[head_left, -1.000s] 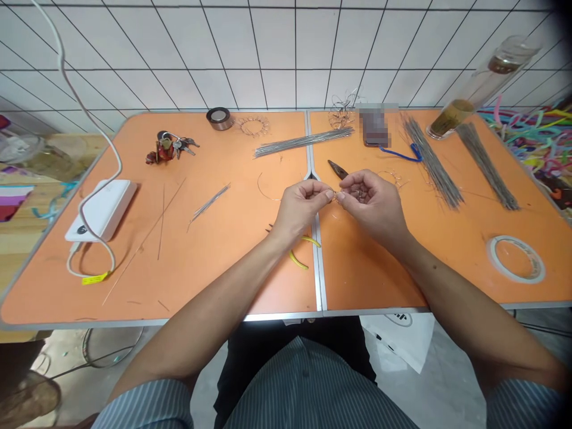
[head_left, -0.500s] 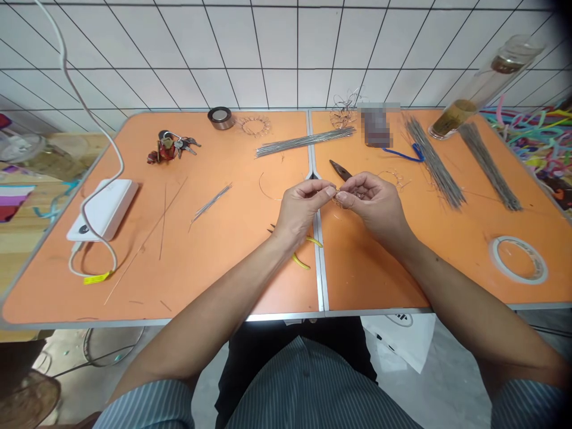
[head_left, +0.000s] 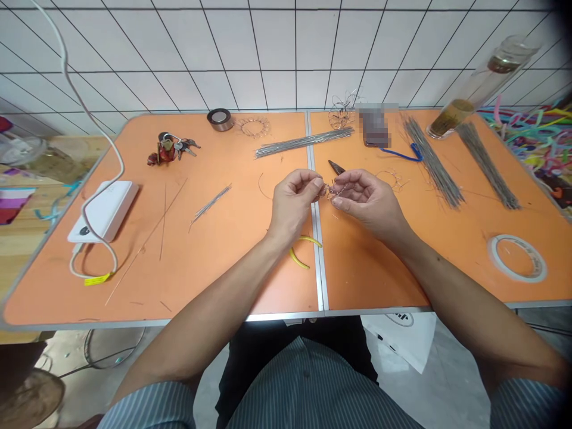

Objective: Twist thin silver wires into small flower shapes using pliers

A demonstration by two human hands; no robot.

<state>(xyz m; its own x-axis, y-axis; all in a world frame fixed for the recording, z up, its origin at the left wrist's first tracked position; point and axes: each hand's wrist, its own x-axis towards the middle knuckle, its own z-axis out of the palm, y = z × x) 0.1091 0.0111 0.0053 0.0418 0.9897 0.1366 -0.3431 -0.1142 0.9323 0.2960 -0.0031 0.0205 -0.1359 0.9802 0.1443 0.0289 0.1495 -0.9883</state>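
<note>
Over the table's middle seam, a small piece of thin, bent wire (head_left: 329, 190) spans the gap between my two hands. My left hand (head_left: 295, 199) pinches its left end between thumb and curled fingers. Around its right end, the fingers of my right hand (head_left: 369, 199) are curled, with thumb and fingertips close to the wire; part of it is hidden in the hand. Behind my right hand shows the dark tip of a pair of pliers (head_left: 336, 167). Yellow tool handles (head_left: 298, 257) lie partly under my left wrist.
Bundles of straight wire (head_left: 304, 143) lie at the back, with more wire bundles (head_left: 433, 164) at right. Around them are a wire ring (head_left: 254, 127), dark tape (head_left: 220, 119), keys (head_left: 179, 146), a white power bank (head_left: 105, 210), a white tape roll (head_left: 517, 258) and a tall clear jar (head_left: 482, 86).
My left hand has shifted slightly left, and my hands have come a little apart, so more of the wire piece shows between them. The fingers of my right hand have loosened somewhat.
</note>
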